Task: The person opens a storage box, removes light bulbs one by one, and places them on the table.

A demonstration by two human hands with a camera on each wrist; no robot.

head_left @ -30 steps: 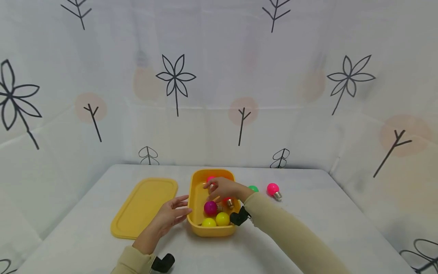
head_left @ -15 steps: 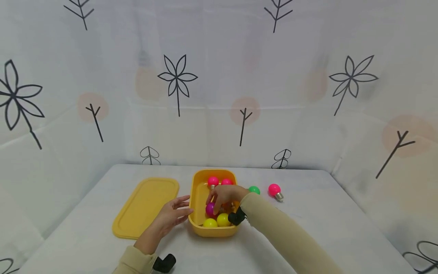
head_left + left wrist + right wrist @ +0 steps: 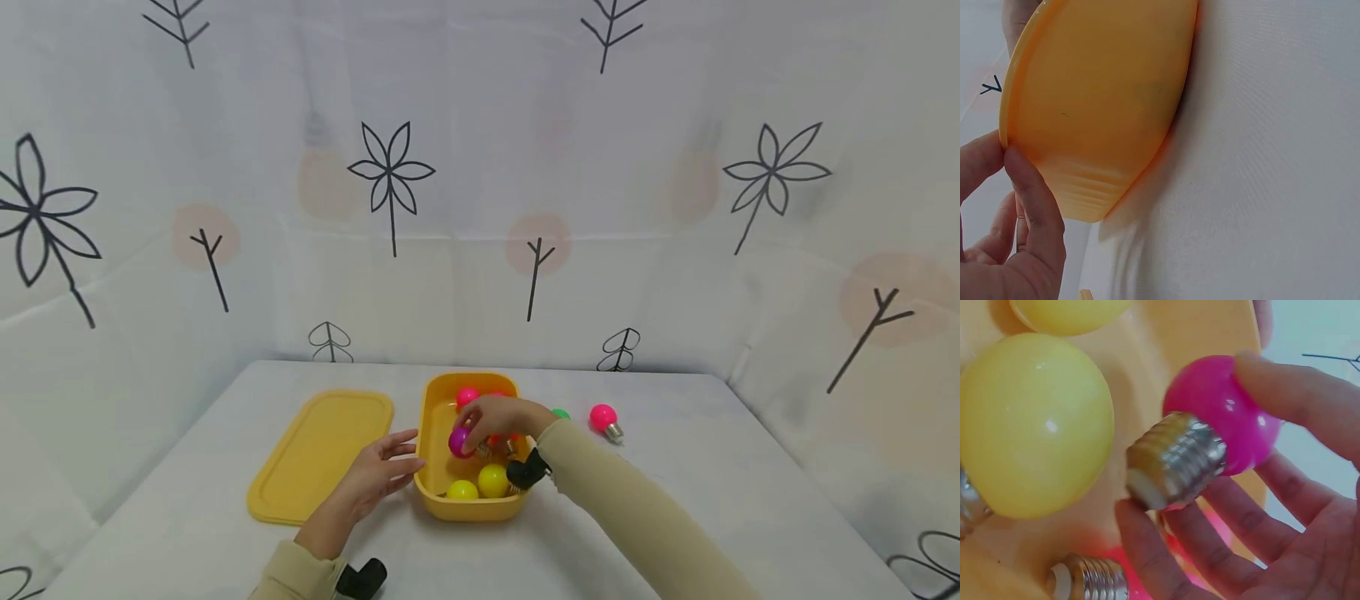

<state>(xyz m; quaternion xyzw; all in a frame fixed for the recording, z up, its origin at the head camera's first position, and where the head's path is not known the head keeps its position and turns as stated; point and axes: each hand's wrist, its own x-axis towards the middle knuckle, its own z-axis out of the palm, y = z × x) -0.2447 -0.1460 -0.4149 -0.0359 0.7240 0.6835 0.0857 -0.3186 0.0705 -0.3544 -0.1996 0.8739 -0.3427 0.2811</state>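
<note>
My right hand (image 3: 501,415) holds a purple light bulb (image 3: 460,442) above the floor of a yellow plastic container (image 3: 432,417). In the right wrist view the thumb presses the round top of this bulb (image 3: 1222,406), and the fingers curl beneath its silver screw base. Two yellow bulbs (image 3: 492,481) lie at the near end of the container; pink bulbs (image 3: 468,397) and a red one are farther back, partly hidden by the hand. My left hand (image 3: 375,472) pinches the left rim between thumb and finger, as the left wrist view shows.
A flat yellow lid (image 3: 322,454) lies on the white table (image 3: 645,483) left of the container. Right of it are a pink bulb (image 3: 603,417) and a green bulb (image 3: 561,413), the latter mostly behind my right wrist. A patterned curtain (image 3: 465,283) stands behind.
My right hand has come down onto the purple bulb, taken hold of it and lifted it slightly away from the yellow bulbs. The left hand stays at the rim.
</note>
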